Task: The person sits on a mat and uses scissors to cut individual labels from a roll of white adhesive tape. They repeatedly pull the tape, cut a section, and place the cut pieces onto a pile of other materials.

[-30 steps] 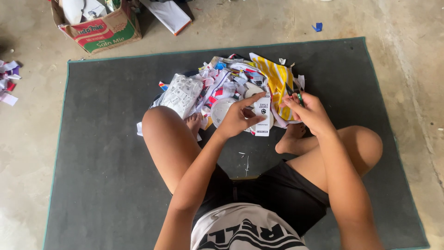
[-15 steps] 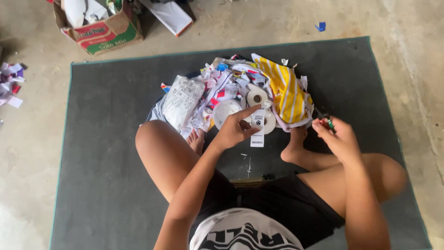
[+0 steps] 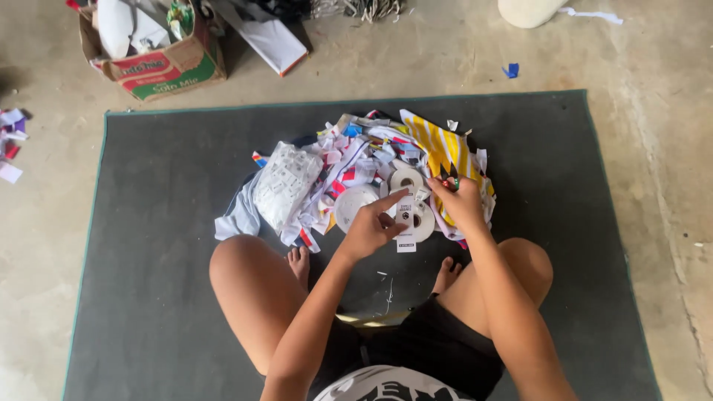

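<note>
I sit cross-legged on a dark grey mat (image 3: 163,245) facing a pile of cloth scraps and paper labels (image 3: 349,167). White ribbon rolls (image 3: 355,202) lie at the pile's near edge. My left hand (image 3: 369,229) pinches a white printed label strip (image 3: 405,223) that hangs over a roll, index finger stretched out. My right hand (image 3: 462,202) is closed around small snips (image 3: 448,180) with a red and green grip, beside the yellow striped cloth (image 3: 438,145). The two hands are close together, the strip between them.
A cardboard box (image 3: 160,63) full of white items stands at the back left on the concrete floor. Beside it lies a flat white packet (image 3: 267,41). Loose scraps (image 3: 10,141) lie off the mat at far left. A clear bag of labels (image 3: 284,182) rests on the pile's left.
My right hand swung out to the right over my knee, then came back left to the pile beside the label strip. The left hand stayed on the strip.
</note>
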